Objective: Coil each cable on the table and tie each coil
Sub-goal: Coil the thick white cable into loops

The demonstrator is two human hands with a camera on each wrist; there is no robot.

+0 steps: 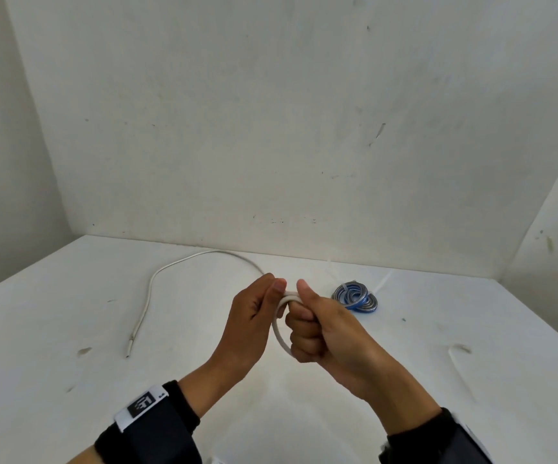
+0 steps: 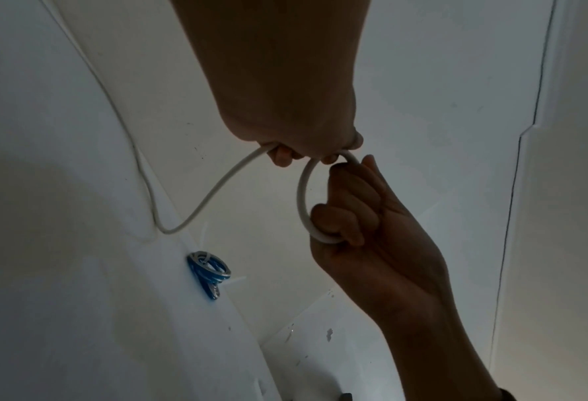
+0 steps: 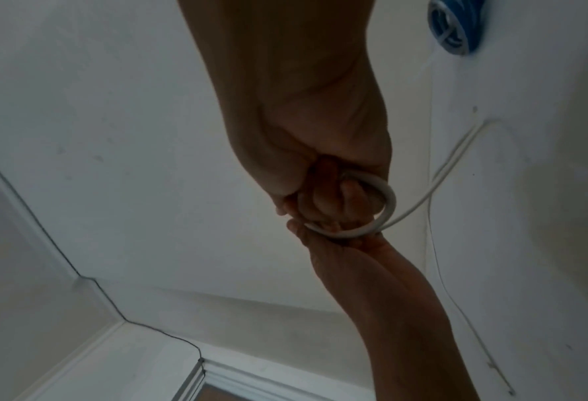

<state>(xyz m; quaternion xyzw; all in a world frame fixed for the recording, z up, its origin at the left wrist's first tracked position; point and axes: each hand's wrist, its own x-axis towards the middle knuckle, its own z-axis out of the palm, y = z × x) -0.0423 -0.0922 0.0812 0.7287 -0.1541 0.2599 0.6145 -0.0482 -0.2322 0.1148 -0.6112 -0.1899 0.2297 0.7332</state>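
Note:
A white cable point(image 1: 170, 266) lies in an arc across the white table point(image 1: 70, 329), its free end at the front left. Its other end forms a small loop point(image 1: 278, 333) held above the table between both hands. My left hand point(image 1: 276, 285) pinches the cable at the top of the loop point(image 2: 303, 195). My right hand point(image 1: 301, 304) has its fingers curled through and around the loop point(image 3: 371, 217), thumb up. A blue cable coil point(image 1: 354, 297), bound with a white tie, lies just behind my right hand; it also shows as the blue coil point(image 2: 208, 274) and blue coil point(image 3: 454, 27).
White walls close the table at the back, left and right. A thin pale strip point(image 1: 460, 363), hard to make out, lies on the table at the right. Black wrist bands sit on both forearms.

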